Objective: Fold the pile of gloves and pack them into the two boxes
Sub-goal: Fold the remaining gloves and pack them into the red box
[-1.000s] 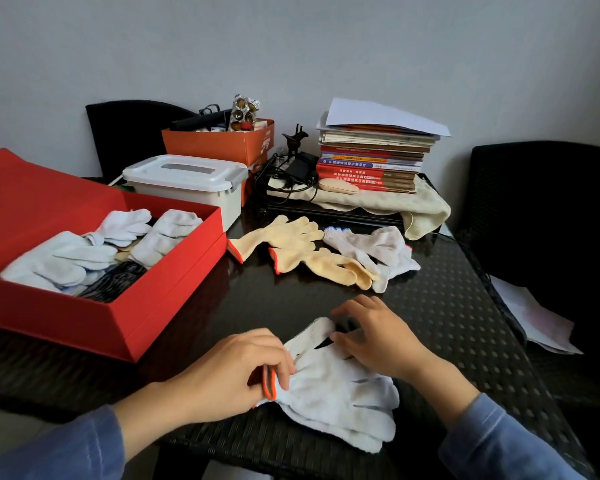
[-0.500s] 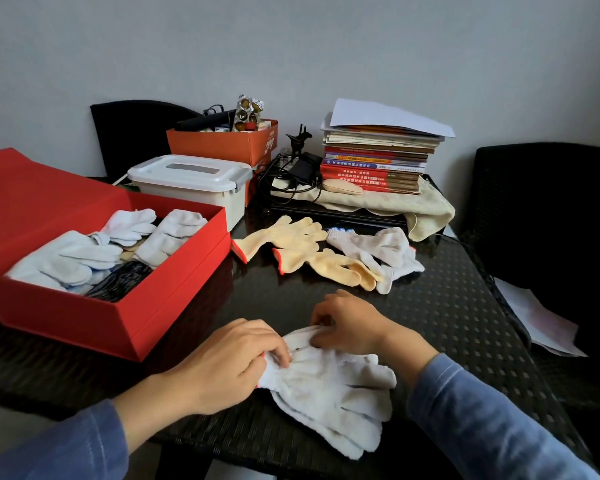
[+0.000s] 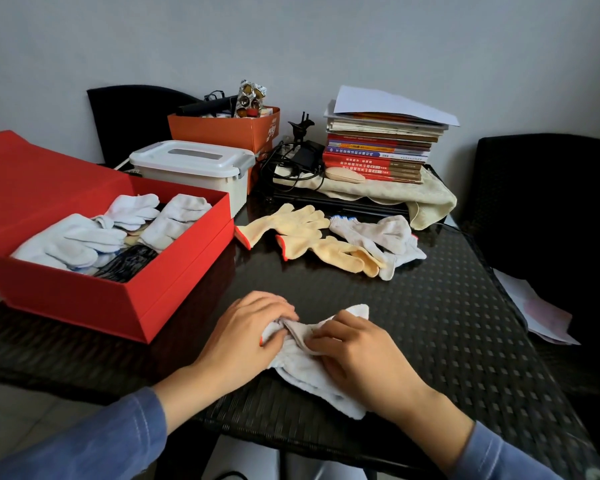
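Pair of white knitted cotton gloves, soft and rumpled, orange trim at the cuff. They lie on the dark woven-pattern worktop, right of the open red cardboard box and nearer the person.

Left hand: fingers curled, pinching the cuff end.

Right hand: fingers close together, pressing flat on a folded flap.

Half a second ago the glove fingers fanned out loose; now the pair is bunched under both hands.

Packed white gloves lie inside the box. Limp pale yellow gloves lie right of the box, farther back.
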Tool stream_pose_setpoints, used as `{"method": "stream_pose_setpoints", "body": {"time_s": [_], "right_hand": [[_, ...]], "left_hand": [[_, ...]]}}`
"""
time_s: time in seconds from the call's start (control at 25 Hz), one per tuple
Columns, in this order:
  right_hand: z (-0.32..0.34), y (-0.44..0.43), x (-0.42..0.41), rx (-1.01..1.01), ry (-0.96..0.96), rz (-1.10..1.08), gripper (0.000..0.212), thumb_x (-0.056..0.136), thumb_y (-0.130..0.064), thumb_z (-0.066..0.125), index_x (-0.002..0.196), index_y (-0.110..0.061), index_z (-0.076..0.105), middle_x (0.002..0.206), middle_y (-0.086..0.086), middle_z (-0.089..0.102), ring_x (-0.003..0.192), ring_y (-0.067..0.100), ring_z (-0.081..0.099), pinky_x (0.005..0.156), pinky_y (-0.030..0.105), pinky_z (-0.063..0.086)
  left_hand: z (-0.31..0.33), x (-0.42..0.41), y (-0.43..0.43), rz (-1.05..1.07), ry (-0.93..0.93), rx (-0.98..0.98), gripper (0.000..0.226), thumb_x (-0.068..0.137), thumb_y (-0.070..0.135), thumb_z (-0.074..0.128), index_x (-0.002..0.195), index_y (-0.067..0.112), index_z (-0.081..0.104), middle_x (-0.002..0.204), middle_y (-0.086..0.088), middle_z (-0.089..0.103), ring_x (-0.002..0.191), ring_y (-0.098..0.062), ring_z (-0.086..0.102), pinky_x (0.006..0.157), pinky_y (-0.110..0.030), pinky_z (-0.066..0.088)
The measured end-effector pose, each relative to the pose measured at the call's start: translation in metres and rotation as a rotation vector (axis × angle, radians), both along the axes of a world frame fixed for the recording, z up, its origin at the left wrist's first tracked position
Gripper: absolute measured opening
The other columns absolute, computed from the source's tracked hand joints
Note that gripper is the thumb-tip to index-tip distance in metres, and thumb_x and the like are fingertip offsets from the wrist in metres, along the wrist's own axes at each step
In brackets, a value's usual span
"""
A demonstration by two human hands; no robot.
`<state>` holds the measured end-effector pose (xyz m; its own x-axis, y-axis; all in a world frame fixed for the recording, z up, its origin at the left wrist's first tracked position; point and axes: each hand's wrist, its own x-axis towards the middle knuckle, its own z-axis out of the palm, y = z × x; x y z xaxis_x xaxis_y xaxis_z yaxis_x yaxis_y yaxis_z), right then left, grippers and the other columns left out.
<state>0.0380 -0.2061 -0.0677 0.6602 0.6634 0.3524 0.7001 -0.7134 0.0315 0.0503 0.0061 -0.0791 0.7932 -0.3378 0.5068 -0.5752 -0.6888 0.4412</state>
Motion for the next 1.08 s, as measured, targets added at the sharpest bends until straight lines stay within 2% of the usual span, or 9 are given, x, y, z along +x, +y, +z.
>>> {"method": "stream_pose_setpoints", "body": {"time_s": [0.08,0.24,0.44,0.6,0.72,0.8,0.92,1.0,1.08], "right_hand": [[0.0,-0.004,0.001,-0.044,-0.045,-0.034,0.017,0.073,-0.024,0.068,0.089,-0.031,0.07,0.083,-0.016,0.067,0.078,0.012,0.059,0.059,0.026,0.05],[0.007,-0.006,0.003,-0.055,-0.106,-0.097,0.025,0.069,-0.023,0.056,0.086,-0.03,0.073,0.085,-0.016,0.071,0.088,0.014,0.063,0.061,0.025,0.049],[0.008,0.005,-0.021,0.036,0.005,-0.063,0.039,0.067,-0.029,0.044,0.095,-0.023,0.071,0.097,-0.01,0.07,0.087,0.016,0.064,0.067,0.031,0.054],[0.01,0.004,-0.03,-0.019,0.057,-0.031,0.067,0.056,-0.039,0.047,0.115,-0.015,0.068,0.117,-0.001,0.068,0.107,0.012,0.064,0.09,0.026,0.053],[0.009,0.008,-0.029,-0.022,0.061,-0.017,0.056,0.06,-0.03,0.054,0.111,-0.015,0.07,0.109,-0.001,0.071,0.099,0.01,0.068,0.074,0.021,0.057],[0.004,0.009,-0.028,0.001,0.041,-0.015,0.05,0.067,-0.021,0.054,0.115,-0.015,0.067,0.114,-0.001,0.069,0.104,0.01,0.066,0.074,0.022,0.057],[-0.005,0.005,-0.027,0.169,0.121,-0.026,0.048,0.073,-0.016,0.061,0.121,-0.022,0.062,0.122,-0.008,0.065,0.114,0.003,0.059,0.092,0.013,0.046],[-0.003,0.003,-0.026,0.423,0.323,-0.055,0.038,0.079,-0.017,0.062,0.115,-0.028,0.064,0.114,-0.016,0.067,0.107,-0.002,0.06,0.089,0.009,0.044],[-0.001,0.003,-0.024,0.595,0.495,-0.047,0.026,0.082,-0.013,0.063,0.105,-0.025,0.067,0.1,-0.017,0.071,0.095,0.002,0.066,0.082,0.019,0.05]], "left_hand": [[0.001,-0.005,0.005,-0.093,-0.001,0.02,0.032,0.08,0.019,0.048,0.104,0.023,0.068,0.11,0.016,0.063,0.107,0.001,0.054,0.088,-0.025,0.047],[0.009,-0.02,0.016,-0.295,-0.05,0.267,0.043,0.079,0.016,0.052,0.121,0.015,0.063,0.126,0.009,0.056,0.109,-0.01,0.053,0.091,-0.023,0.045],[0.013,-0.029,0.012,-0.252,-0.101,0.467,0.061,0.066,0.02,0.045,0.126,0.016,0.059,0.125,0.008,0.057,0.095,-0.014,0.056,0.07,-0.025,0.054],[0.018,-0.028,0.007,-0.239,0.01,0.346,0.053,0.069,0.026,0.043,0.118,0.024,0.061,0.109,0.011,0.064,0.089,-0.007,0.061,0.073,-0.026,0.053],[0.023,-0.027,0.013,-0.226,0.242,0.121,0.044,0.074,0.016,0.046,0.111,0.032,0.064,0.069,0.007,0.062,0.054,0.003,0.052,0.057,-0.011,0.037],[0.019,-0.029,0.016,-0.201,0.247,0.062,0.042,0.074,0.01,0.048,0.104,0.033,0.065,0.06,0.005,0.056,0.047,0.002,0.046,0.053,-0.009,0.029],[0.014,-0.03,0.018,-0.19,0.154,0.083,0.039,0.072,0.014,0.05,0.103,0.036,0.062,0.084,0.014,0.059,0.071,0.004,0.054,0.066,-0.015,0.041],[0.011,-0.024,0.019,-0.235,0.083,0.132,0.035,0.076,0.023,0.057,0.109,0.033,0.06,0.107,0.02,0.057,0.103,0.003,0.052,0.086,-0.017,0.042],[0.006,-0.019,0.018,-0.233,0.049,0.141,0.032,0.078,0.036,0.064,0.109,0.032,0.06,0.109,0.022,0.055,0.108,0.001,0.049,0.09,-0.021,0.042]]}}
